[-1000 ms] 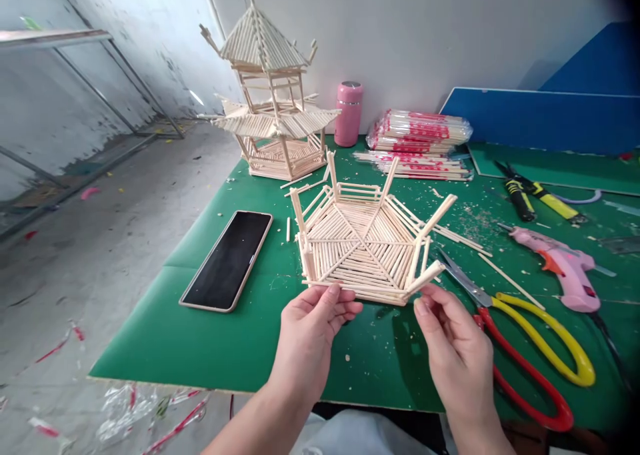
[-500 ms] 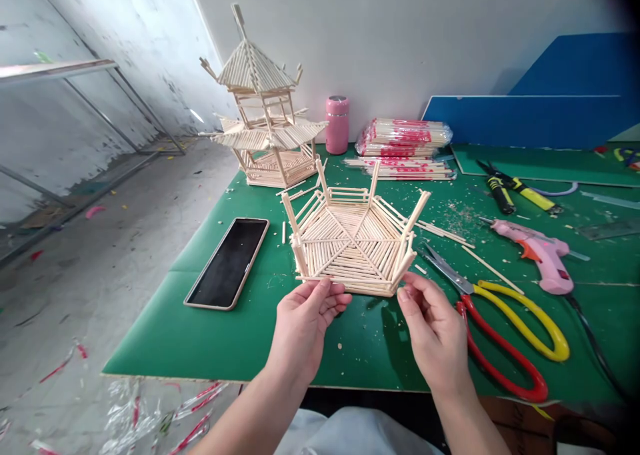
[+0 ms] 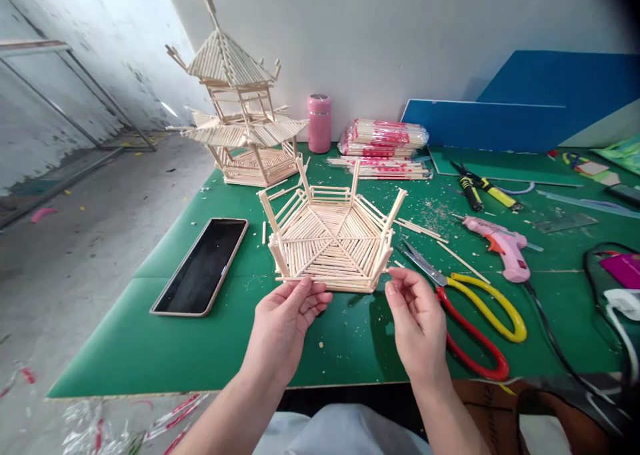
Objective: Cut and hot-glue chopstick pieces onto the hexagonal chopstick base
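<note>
Phone (image 3: 200, 267) lying on the green counter (image 3: 120, 338), left of frame; stick tower (image 3: 247, 133) standing upper left. Your left hand (image 3: 280, 321), lower centre: thumb and forefinger pinching a thin stick (image 3: 287, 279) at the near edge of the stick frame (image 3: 333, 249), other fingers loosely curled. Frame sits mid-picture, six-sided, floor down, posts upward. Likely light and stiff, not slippery, but fragile at posts and rails; take hold low, by the thick floor edge. Your right hand (image 3: 420, 321), right of centre: thumb and forefinger close together near the frame's near right corner; can't tell whether they grip anything. Scissors (image 3: 440, 281), then glue gun (image 3: 500, 243), further right.
</note>
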{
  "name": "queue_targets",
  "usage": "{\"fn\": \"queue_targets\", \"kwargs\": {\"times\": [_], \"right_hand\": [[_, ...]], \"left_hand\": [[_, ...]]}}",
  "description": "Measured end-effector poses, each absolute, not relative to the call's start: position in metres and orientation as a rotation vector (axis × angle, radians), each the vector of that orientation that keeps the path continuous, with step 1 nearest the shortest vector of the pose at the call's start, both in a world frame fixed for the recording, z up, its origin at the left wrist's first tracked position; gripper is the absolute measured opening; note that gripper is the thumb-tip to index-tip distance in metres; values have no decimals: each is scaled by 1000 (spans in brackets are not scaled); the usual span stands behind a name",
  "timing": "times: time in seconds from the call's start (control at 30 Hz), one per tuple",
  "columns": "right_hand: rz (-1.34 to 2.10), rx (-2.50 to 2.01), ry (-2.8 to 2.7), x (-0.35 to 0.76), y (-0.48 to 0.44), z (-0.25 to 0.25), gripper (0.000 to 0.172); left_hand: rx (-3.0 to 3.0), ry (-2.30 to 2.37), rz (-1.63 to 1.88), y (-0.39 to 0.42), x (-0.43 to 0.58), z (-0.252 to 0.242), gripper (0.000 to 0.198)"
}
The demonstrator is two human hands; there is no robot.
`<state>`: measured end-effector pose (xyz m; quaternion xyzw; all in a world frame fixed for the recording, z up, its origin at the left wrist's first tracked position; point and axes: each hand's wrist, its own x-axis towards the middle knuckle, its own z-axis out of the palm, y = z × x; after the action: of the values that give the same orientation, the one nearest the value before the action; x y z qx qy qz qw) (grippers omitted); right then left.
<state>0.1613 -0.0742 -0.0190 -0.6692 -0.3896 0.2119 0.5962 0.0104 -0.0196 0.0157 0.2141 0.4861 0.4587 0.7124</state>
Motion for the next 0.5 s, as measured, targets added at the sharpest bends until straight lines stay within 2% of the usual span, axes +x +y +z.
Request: {"fn": "queue_targets", "kwargs": {"times": [0.2,0.33,0.5], "right_hand": [[370,-1543,-1099,154,-84,-11,13],[422,-1466,-1456,140,-90,-6,27],[670,-1539,-1466,121,-86,-4,39]], "left_hand": [[477,1051,1018,-21,9,14,15],[483,1029,1016,-21,9,14,13],[498,1001,1031,-21,9,16,12]]}}
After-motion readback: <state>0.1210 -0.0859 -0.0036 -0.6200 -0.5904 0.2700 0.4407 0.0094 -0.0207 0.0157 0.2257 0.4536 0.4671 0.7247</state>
